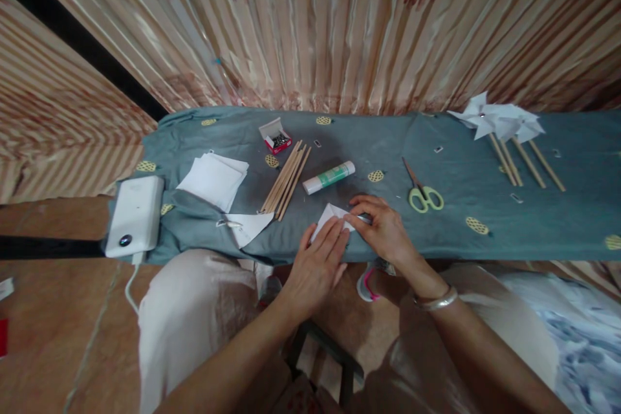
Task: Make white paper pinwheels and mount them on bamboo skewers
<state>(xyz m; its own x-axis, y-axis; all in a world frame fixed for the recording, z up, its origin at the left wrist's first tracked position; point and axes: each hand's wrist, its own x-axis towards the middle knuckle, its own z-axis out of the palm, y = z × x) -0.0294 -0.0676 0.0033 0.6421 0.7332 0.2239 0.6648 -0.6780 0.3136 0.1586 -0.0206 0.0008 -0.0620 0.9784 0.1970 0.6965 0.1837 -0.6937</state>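
Observation:
A small folded piece of white paper lies near the front edge of the cloth-covered table. My left hand rests over it, fingers stretched out flat and pressing on it. At the paper's right side, my right hand has its fingers bent together on the paper's corner. Something slim and greyish shows under those fingers, too hidden to name. Just beyond the hands are a glue stick and a bundle of wooden sticks. Green-handled scissors lie to the right of my right hand.
Stacked white paper squares and a cut paper piece lie left. A red box of pins stands open behind the sticks. Paper pinwheels lie far right. A white power bank with a cable sits at the left end.

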